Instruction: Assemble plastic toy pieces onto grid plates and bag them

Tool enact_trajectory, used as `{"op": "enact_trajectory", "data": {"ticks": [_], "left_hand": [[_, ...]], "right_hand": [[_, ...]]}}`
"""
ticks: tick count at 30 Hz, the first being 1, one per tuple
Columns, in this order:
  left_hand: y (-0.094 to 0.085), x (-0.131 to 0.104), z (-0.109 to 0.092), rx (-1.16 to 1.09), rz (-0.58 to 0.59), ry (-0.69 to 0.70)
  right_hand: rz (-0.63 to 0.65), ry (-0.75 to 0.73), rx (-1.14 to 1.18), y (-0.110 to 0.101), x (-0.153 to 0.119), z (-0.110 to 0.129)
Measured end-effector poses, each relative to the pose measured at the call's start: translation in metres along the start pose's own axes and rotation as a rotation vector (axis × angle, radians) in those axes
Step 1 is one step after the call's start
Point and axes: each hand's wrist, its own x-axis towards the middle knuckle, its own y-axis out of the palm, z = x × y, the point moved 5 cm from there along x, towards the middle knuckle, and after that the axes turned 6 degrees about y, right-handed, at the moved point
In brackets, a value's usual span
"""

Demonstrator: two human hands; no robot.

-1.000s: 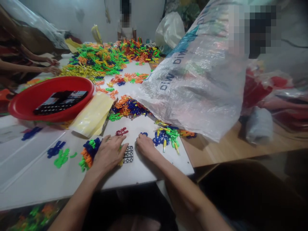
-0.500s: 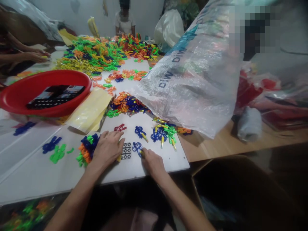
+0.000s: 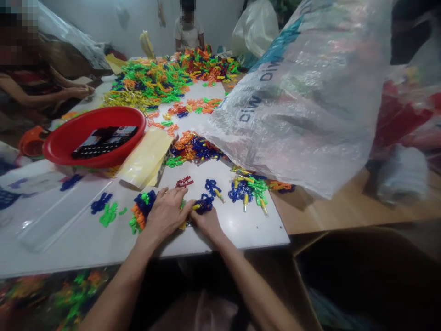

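My right hand (image 3: pixel 206 223) is closed on a blue plastic piece (image 3: pixel 206 203) with a yellow part pointing left. Touching near it are the fingertips of my left hand (image 3: pixel 167 211), which arches over the white tabletop with something yellow showing beneath; what its fingers grip is hidden. Left of that hand lies a small heap of blue, orange and green pieces (image 3: pixel 139 212). A dark red piece (image 3: pixel 184 182) rests just beyond the fingers. Another blue piece with a yellow part (image 3: pixel 214 189) lies past my right hand, beside a blue and green cluster (image 3: pixel 248 189).
A red basin (image 3: pixel 55 146) holds dark printed cards, with a yellow sheet (image 3: pixel 144 158) beside it. A big white sack (image 3: pixel 296 124) leans over the right side. Colourful pieces (image 3: pixel 151 80) are heaped farther back. Two people sit at the left and far end.
My right hand has lifted the blue piece and brought it left against my left hand, over the black grid. The view has shifted left, showing more of the person there.
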Motion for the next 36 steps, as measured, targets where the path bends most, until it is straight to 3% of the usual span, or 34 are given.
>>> {"op": "enact_trajectory", "data": {"ticks": [9, 14, 17, 21, 24, 27, 30, 32, 36], "left_hand": [[0.002, -0.001, -0.003, 0.001, 0.007, 0.017], [0.002, 0.003, 0.009, 0.054, 0.023, -0.041], [0.001, 0.003, 0.011, 0.078, 0.033, 0.007], [0.0, 0.0, 0.008, 0.124, 0.035, 0.066], [-0.001, -0.002, 0.008, 0.129, 0.043, 0.068], [-0.003, -0.003, 0.008, 0.104, 0.046, 0.071], [-0.007, 0.0, 0.009, 0.103, 0.035, 0.036], [-0.01, 0.004, 0.01, 0.111, 0.006, -0.002], [-0.003, 0.012, 0.01, 0.078, 0.031, -0.011]], "right_hand": [[0.097, -0.303, -0.715, 0.011, 0.003, -0.008], [0.162, -0.358, -0.931, 0.029, 0.013, 0.007], [0.149, -0.375, -0.991, 0.038, 0.015, 0.009], [0.138, -0.392, -0.928, 0.032, 0.01, 0.011], [0.206, -0.431, -0.789, 0.01, 0.005, 0.02], [0.016, -0.336, -0.758, -0.037, 0.011, 0.03], [-0.176, -0.062, -0.893, -0.075, 0.023, 0.025], [-0.124, 0.0, -0.871, -0.077, 0.028, 0.018], [-0.003, -0.202, -0.404, -0.048, 0.025, 0.021]]}}
